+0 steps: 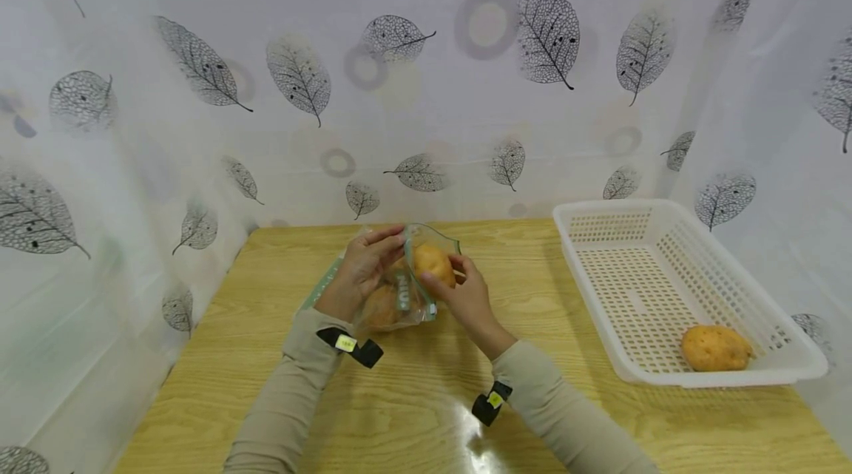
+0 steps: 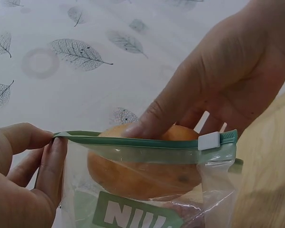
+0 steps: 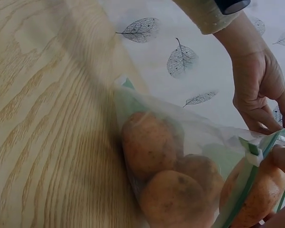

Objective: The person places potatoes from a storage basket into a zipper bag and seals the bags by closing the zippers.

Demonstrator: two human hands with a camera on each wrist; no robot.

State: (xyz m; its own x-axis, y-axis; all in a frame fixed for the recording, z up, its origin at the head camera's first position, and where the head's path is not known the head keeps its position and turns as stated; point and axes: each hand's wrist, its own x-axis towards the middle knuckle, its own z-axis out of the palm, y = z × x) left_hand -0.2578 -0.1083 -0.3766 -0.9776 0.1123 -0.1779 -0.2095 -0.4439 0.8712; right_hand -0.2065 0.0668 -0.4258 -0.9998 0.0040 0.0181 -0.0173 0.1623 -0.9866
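A clear zip bag [image 2: 218, 190] with a green rim and a white slider stands with its mouth open. My left hand [image 1: 364, 267] pinches the bag's rim at one end between thumb and fingers. A potato [image 1: 433, 264] sits partway into the mouth, gripped by my right hand [image 1: 469, 300]; its lower half shows through the plastic in the left wrist view. Several more potatoes [image 3: 152, 145] lie inside the bag, seen through its wall in the right wrist view. A green label with white letters marks the bag's front.
To the right on the wood-grain table [image 1: 532, 296] stands a white perforated plastic basket [image 1: 592, 304]. One potato [image 1: 716, 348] lies in its near right corner. A white leaf-print curtain [image 1: 426, 89] hangs behind the table and along both sides.
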